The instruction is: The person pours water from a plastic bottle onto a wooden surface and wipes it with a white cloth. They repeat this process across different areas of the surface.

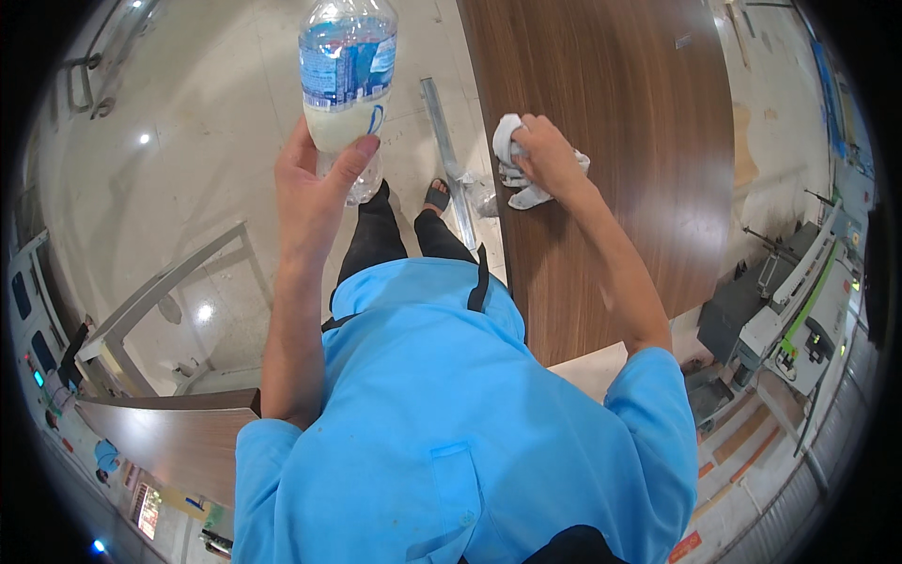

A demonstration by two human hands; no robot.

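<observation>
My left hand (315,183) is raised in front of me and grips a clear plastic bottle (348,85) with a blue label; pale liquid fills its lower part. My right hand (545,155) presses a crumpled white cloth (515,174) onto the near left edge of a dark brown wood-grain panel (620,113). The panel lies flat and stretches away from me on the right. My blue shirt fills the lower middle of the view.
A metal bar (449,155) lies on the pale glossy floor beside the panel's left edge, near my sandalled foot (436,195). Another wooden panel (178,432) sits at lower left. A metal frame (160,291) stands left. A grey and green machine (799,310) is at right.
</observation>
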